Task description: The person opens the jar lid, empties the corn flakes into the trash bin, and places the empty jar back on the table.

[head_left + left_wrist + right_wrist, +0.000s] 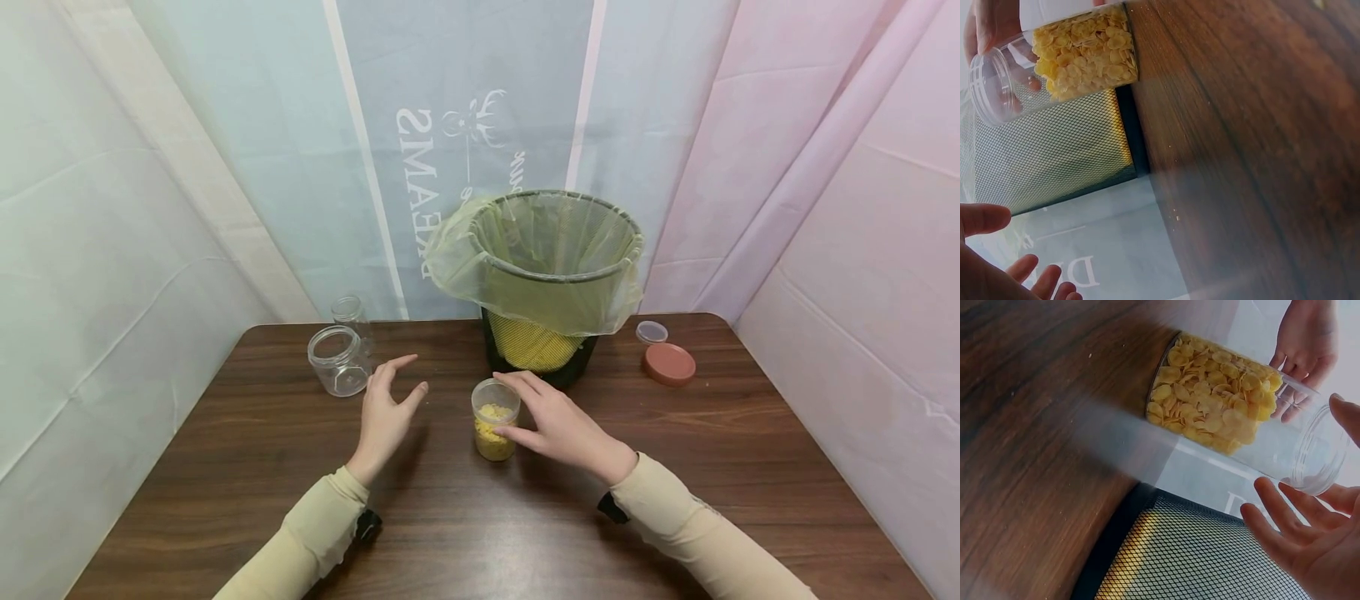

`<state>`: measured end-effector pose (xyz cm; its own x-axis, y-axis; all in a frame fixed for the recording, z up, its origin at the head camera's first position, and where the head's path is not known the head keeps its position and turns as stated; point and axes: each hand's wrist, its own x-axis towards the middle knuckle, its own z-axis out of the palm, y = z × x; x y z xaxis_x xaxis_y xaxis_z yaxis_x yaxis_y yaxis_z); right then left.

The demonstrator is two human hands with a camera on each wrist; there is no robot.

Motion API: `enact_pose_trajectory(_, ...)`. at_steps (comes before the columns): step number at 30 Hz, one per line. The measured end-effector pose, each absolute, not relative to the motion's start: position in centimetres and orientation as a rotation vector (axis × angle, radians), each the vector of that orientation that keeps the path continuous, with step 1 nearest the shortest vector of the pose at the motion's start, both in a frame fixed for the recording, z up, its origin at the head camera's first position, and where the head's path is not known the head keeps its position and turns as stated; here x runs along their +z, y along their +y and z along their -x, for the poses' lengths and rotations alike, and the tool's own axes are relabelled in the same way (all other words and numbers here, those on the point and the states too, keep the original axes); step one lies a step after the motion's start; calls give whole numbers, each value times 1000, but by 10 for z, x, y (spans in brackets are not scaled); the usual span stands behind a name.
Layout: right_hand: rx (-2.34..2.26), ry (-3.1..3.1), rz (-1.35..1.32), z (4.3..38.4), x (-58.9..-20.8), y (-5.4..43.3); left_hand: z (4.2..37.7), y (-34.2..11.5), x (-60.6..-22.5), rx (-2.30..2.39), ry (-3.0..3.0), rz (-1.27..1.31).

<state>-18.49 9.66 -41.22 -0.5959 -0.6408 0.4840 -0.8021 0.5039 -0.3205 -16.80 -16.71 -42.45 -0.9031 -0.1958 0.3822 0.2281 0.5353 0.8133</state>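
Note:
A clear jar point(495, 435) partly filled with yellow flakes stands upright and lidless on the table. My right hand point(558, 421) is beside it, thumb and fingers spread around its right side near the rim. In the right wrist view, the fingers point(1291, 519) look relaxed; whether they touch the jar is hard to tell. My left hand point(386, 417) is held apart to the left of the jar, thumb and fingers spread, holding nothing. Its fingertips are near a wide clear jar point(341, 362), though contact cannot be made out.
Behind the flakes stands a mesh bin point(495, 333) lined with a yellowish bag point(465, 258). A narrower clear jar point(348, 308) is at the back left. A red lid point(670, 365) and a small clear lid point(652, 332) lie at the back right. Curtains surround the wooden table point(450, 533).

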Motion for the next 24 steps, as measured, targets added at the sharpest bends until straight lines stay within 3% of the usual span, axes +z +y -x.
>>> enact_pose_trajectory(24, 965, -2382, -1170, 172, -402, 109, 159, -154, -424, -1452, -2365, 257)
